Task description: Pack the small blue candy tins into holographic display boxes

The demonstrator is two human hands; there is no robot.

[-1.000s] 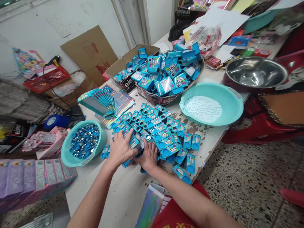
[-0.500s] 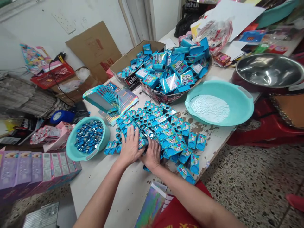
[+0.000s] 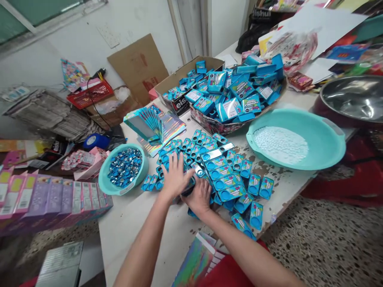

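Observation:
Several small blue printed tins (image 3: pixel 223 171) lie in rows and loosely on the white table. My left hand (image 3: pixel 176 175) is spread with fingers apart over the left part of the tins. Beside it on the right, my right hand (image 3: pixel 199 195) has its fingers curled at the near edge of the tins; what they hold, if anything, is hidden. To the left is a turquoise bowl (image 3: pixel 143 169) of small blue and silver round pieces. A larger turquoise basin (image 3: pixel 326 147) at the right has white pellets in it.
Behind the tins stand two cardboard boxes (image 3: pixel 221 128) heaped with blue packs. Folded cards (image 3: pixel 143 125) lie on shiny sheets at the back left. A steel bowl (image 3: pixel 353 97) is at far right, and pink and purple boxes (image 3: pixel 48 199) at far left.
The view has turned left, so the things appear farther right. My left hand has lifted a little, its thumb now spread out toward my right hand.

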